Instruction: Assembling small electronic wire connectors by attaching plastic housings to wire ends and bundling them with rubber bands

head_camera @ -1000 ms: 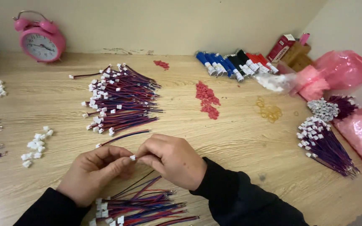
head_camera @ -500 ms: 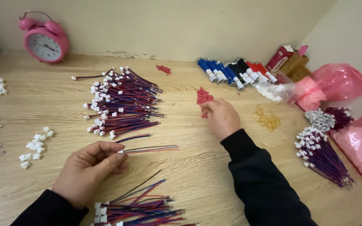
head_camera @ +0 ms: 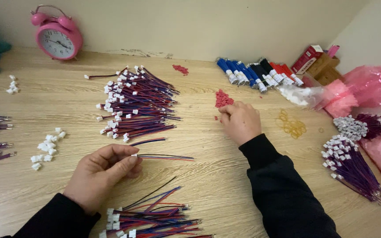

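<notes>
left hand (head_camera: 102,169), lower left of the frame, pinched shut on a thin red-and-blue wire pair (head_camera: 166,157) at its white connector end; wires jutting right, light and limp, likely to droop, best held by the stiff plug; right hand (head_camera: 240,121) at centre, fingertips curled onto the small red caps (head_camera: 222,98) on the surface; tiny, slippery to pick; grip there not clear.

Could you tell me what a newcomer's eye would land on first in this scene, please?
Probably the big wire pile of red-and-blue leads with white plugs at the table's centre, and the pink clock against the wall at back left. Next, the hands: the left hand pinches a thin wire near the front, while the right hand rests by small red pieces.
</notes>
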